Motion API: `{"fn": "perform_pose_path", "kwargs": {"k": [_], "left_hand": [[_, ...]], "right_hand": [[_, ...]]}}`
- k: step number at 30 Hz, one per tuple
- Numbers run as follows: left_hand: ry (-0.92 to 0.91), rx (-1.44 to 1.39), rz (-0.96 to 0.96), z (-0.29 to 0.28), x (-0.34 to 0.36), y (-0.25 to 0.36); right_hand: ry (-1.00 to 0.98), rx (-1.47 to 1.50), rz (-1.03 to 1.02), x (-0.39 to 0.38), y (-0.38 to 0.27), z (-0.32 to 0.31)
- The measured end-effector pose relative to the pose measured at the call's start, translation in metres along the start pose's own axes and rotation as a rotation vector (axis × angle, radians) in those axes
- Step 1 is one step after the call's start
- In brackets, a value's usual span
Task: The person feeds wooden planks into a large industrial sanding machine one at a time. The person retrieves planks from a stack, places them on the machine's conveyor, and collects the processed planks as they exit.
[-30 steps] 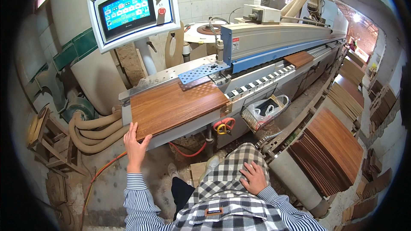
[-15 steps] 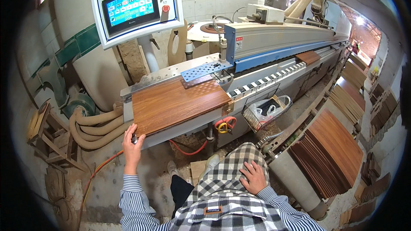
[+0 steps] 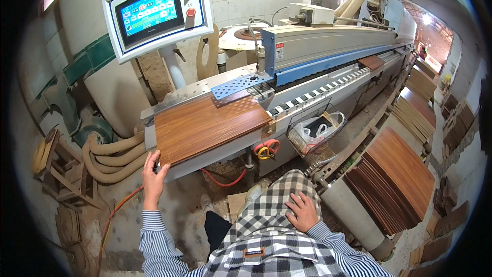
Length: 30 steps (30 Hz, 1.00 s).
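Note:
A wood-grain brown panel (image 3: pixel 210 125) lies flat on the near end of a long machine's bed, its far right part under a blue perforated plate (image 3: pixel 241 86). My left hand (image 3: pixel 153 177) is at the panel's near left corner, fingers stretched up and thumb apart. Something small and dark shows between thumb and fingers; I cannot make out what it is. My right hand (image 3: pixel 302 212) rests on the checked apron (image 3: pixel 271 200) over my lap, fingers spread and holding nothing. Further along the machine's track sits a smaller-looking brown panel (image 3: pixel 371 62).
A control screen (image 3: pixel 151 13) stands on a post at the left. Beige hoses (image 3: pixel 115 156) curl beside the bed. A wire basket (image 3: pixel 318 131) with plastic bags and red-and-yellow scissors (image 3: pixel 266 149) hang on the machine's front. Stacked panels (image 3: pixel 394 179) lie on rollers at right.
The view has shifted slightly, moving the scene a little left. The far panel has travelled further along the track. My hands keep about the same places.

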<state>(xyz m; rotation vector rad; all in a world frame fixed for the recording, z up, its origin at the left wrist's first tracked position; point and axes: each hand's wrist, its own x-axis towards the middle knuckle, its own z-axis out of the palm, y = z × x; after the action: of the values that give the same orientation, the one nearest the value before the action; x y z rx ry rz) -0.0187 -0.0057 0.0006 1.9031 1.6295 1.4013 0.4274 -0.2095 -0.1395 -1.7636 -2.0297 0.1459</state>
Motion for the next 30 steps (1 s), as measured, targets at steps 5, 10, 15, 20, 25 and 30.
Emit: {"fn": "perform_pose_path", "kwargs": {"k": [5,10,15,20,25,30], "left_hand": [[-0.017,-0.067,-0.063,0.005,0.003,0.017],[-0.049,0.187,0.091,0.024,0.011,0.022],[-0.058,0.23,0.162,0.057,0.017,0.045],[-0.061,0.252,0.273,0.099,0.022,0.049],[-0.076,0.407,0.412,0.122,0.019,0.055],[-0.012,0.487,0.512,0.126,0.016,0.048]], "right_hand": [[0.001,0.012,0.007,-0.001,0.0,0.0],[0.084,0.181,0.038,0.003,0.006,-0.012],[0.436,-0.05,-0.026,0.031,0.021,-0.102],[0.497,-0.687,0.249,0.043,0.081,-0.181],[0.381,-0.666,0.367,0.041,0.113,-0.209],[0.444,-0.67,0.322,0.033,0.103,-0.204]]}}
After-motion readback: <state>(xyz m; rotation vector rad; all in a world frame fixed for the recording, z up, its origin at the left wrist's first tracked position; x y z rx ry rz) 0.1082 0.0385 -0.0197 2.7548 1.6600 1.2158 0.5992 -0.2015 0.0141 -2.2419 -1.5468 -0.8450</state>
